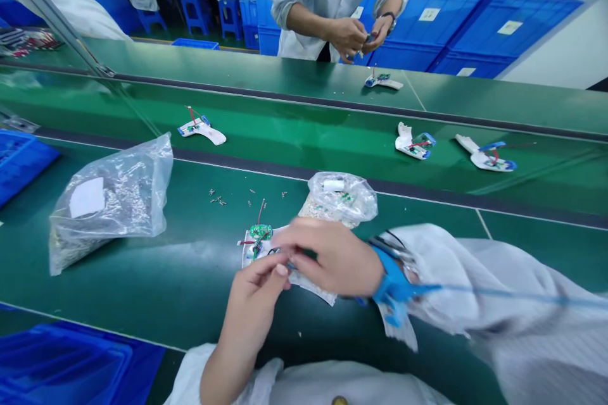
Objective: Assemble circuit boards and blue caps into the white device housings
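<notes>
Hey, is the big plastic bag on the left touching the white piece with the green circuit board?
Apart. The head view shows bare green table between the big plastic bag and the white piece.

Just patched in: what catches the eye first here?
The left hand and right hand, with a blue wrist strap, meet over a white part carrying a green circuit board, front centre. A big clear bag lies left; a co-worker's hands work across the green belt.
</notes>
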### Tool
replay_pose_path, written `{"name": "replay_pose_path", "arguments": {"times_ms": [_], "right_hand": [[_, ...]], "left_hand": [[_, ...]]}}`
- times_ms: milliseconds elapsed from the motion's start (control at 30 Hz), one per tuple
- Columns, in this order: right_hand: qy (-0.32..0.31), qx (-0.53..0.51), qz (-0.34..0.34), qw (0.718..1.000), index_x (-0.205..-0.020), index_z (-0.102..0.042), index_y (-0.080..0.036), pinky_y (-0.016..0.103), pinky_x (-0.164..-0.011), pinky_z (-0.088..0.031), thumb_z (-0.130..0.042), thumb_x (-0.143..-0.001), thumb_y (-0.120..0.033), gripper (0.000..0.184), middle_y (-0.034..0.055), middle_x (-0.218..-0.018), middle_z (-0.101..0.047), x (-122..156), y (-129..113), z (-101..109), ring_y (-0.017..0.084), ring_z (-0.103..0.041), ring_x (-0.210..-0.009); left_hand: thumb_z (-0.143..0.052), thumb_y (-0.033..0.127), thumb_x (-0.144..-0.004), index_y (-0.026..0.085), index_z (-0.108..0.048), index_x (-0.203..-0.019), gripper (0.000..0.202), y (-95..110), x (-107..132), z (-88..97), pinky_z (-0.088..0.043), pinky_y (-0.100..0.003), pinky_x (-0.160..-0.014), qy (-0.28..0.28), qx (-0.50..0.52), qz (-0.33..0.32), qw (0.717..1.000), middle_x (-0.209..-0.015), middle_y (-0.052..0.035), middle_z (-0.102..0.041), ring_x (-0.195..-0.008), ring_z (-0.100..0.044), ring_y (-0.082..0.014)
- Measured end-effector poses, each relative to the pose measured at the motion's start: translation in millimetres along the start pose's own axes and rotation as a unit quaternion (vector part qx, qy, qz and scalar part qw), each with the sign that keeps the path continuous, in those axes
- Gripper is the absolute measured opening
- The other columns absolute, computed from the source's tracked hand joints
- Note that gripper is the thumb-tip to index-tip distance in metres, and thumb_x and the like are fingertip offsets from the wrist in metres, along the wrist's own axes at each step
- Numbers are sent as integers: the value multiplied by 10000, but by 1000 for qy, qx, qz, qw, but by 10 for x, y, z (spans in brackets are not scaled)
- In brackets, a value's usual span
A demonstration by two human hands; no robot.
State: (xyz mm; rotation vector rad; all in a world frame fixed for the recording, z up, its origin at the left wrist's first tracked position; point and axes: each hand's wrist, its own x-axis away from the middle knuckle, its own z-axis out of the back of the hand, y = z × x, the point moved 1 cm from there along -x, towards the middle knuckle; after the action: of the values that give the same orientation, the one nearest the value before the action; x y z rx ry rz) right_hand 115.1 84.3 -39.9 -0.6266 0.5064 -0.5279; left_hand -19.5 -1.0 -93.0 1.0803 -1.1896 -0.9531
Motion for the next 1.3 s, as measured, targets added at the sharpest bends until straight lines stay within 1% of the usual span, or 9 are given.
{"name": "replay_pose_path", "arguments": {"times_ms": [67, 167, 433, 600, 867, 1033, 1100, 1233, 1300], "right_hand": [[21, -46, 34, 998, -962, -577, -178, 191, -683, -455, -427, -755, -15, 303, 14, -801, -633, 205, -109, 3, 101, -561, -749], [52, -15, 29, 998, -978, -580, -167, 190, -670, -467, -439, -748, -29, 302, 24, -822, -637, 241, -44, -29, 101, -579, -738], [70, 19, 58, 996, -1104, -555, -163, 174, -680, -478, -402, -754, -25, 407, 20, -898, -656, 126, 217, -76, 92, -606, -775], [82, -26, 70, 994, -995, -601, -123, 207, -764, -492, -434, -727, -9, 336, 62, -921, -666, 180, 249, 59, 113, -613, -839], [142, -164, -105, 971, -853, -607, -141, 222, -726, -518, -532, -721, -106, 156, 44, -919, -641, 37, 490, -69, 106, -641, -796], [159, -161, -170, 959, -777, -603, -133, 251, -679, -514, -568, -734, -178, 71, 29, -777, -636, 83, 681, 122, 115, -630, -689], [131, -167, -183, 960, -744, -612, -137, 255, -673, -513, -584, -711, -169, 54, 15, -724, -645, 139, 700, 207, 120, -632, -675], [53, -164, -208, 963, -724, -633, -138, 255, -668, -511, -590, -696, -184, 69, 9, -692, -665, 221, 699, 278, 123, -636, -660], [19, -169, -223, 960, -716, -640, -139, 240, -642, -504, -612, -684, -210, 82, 4, -687, -669, 253, 705, 289, 117, -629, -649]], "left_hand": [[-612, 412, -747, 173, -696, -680, 262, 1, -16, -95, -438, -244, -543, -31, 52, 19, 998, -530, 9, -588, -538, -540, -134], [-634, 389, -737, 169, -672, -607, 259, 19, -85, -173, -420, -218, -536, -46, 107, 45, 992, -531, 19, -577, -524, -512, -106], [-702, 314, -657, 170, -698, -589, 159, 89, -291, -233, -468, -198, -532, -19, 178, 97, 979, -567, 6, -653, -507, -566, -88], [-690, 313, -691, 173, -719, -674, 144, 123, -264, -246, -493, -219, -549, 44, 160, 62, 984, -625, -2, -685, -528, -609, -108], [-655, 327, -734, 178, -690, -764, 156, 23, -393, -395, -513, -232, -619, 136, 172, 31, 975, -675, 16, -697, -601, -649, -103], [-681, 309, -722, 166, -684, -839, 185, 14, -393, -269, -520, -246, -639, 168, 144, 23, 975, -724, -12, -706, -676, -681, -135], [-677, 302, -726, 175, -684, -811, 153, 103, -338, -191, -519, -244, -628, 199, 117, -11, 973, -710, 5, -693, -644, -671, -125], [-636, 282, -749, 181, -665, -756, 104, 370, -178, -27, -518, -279, -571, 302, -1, -169, 938, -638, 39, -636, -533, -615, -118], [-608, 291, -768, 188, -646, -747, 112, 441, -64, 87, -504, -291, -571, 312, -91, -190, 926, -613, 44, -603, -542, -594, -125]]}}
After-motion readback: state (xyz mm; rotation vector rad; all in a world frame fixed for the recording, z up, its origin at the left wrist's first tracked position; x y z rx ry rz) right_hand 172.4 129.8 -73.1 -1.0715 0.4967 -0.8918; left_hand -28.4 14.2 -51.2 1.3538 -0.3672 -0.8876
